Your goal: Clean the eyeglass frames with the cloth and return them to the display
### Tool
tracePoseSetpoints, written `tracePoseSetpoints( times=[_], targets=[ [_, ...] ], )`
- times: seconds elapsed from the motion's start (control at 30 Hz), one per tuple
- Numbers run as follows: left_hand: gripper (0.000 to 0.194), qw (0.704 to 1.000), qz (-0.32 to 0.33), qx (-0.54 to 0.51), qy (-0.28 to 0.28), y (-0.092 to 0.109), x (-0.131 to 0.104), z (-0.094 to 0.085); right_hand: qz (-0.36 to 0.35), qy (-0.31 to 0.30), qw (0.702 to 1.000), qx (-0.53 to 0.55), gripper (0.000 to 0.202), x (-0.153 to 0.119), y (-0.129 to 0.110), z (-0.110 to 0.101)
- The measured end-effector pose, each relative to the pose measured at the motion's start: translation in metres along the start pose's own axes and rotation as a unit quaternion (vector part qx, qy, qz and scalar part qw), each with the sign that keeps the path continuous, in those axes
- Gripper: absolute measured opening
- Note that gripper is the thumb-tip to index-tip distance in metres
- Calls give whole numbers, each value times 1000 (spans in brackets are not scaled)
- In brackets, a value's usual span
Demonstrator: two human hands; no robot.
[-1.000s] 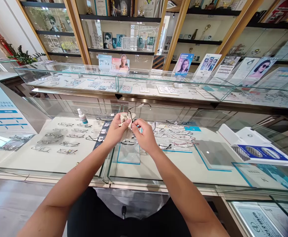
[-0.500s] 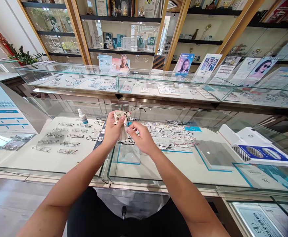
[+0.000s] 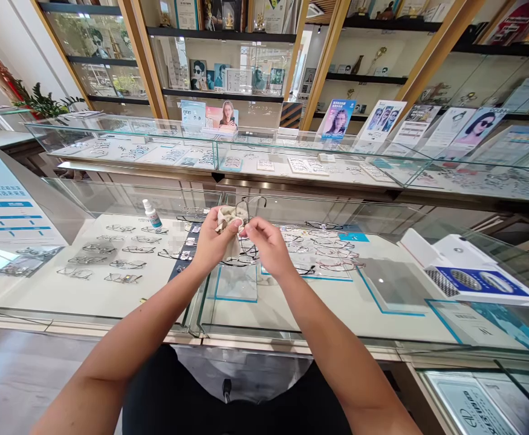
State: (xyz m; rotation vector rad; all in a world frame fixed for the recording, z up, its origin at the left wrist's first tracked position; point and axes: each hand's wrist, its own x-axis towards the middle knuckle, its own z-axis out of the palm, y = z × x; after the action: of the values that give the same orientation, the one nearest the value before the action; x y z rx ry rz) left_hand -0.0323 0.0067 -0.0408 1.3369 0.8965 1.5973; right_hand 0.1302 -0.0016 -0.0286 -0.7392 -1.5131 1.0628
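Observation:
Above the glass counter, my left hand (image 3: pixel 216 241) is closed on a cream-coloured cloth (image 3: pixel 228 219), thumb pressing on its front. A pair of dark-framed glasses (image 3: pixel 242 204) pokes out of the cloth, its temples pointing up and away. My right hand (image 3: pixel 266 244) pinches the glasses at their near right side, fingertips close to my left thumb. The cloth and fingers hide most of the lenses. Below my hands, several eyeglass frames (image 3: pixel 232 261) lie inside the case. A white spray bottle (image 3: pixel 152 214) stands to the left of my left hand.
Rows of glasses (image 3: pixel 128 263) lie in the left part of the counter. An open white box (image 3: pixel 477 275) with a blue panel is at the right. A second glass display case (image 3: pixel 164 151) runs behind, with upright posters (image 3: pixel 337 118) along it. A sign board (image 3: pixel 12 205) stands left.
Both hands have shifted slightly to the right. The glasses have turned, so their temples now point more upward, and the cloth is bunched further around them.

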Motion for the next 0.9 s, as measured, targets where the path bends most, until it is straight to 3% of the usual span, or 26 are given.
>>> tracePoseSetpoints(
  times=[0.23,0.4,0.7,0.9],
  targets=[
    [56,996,-35,7,-80,-3,-8,8,-17,121,991,53,31,7,4,-12],
    [49,991,-33,41,-122,-8,-17,13,-25,135,990,23,33,5,8,-7],
    [49,996,-10,39,-79,-13,-15,12,0,110,992,59,34,0,17,9],
    [39,996,14,74,-49,-9,-8,8,-14,101,993,55,34,2,11,2]
  ],
)
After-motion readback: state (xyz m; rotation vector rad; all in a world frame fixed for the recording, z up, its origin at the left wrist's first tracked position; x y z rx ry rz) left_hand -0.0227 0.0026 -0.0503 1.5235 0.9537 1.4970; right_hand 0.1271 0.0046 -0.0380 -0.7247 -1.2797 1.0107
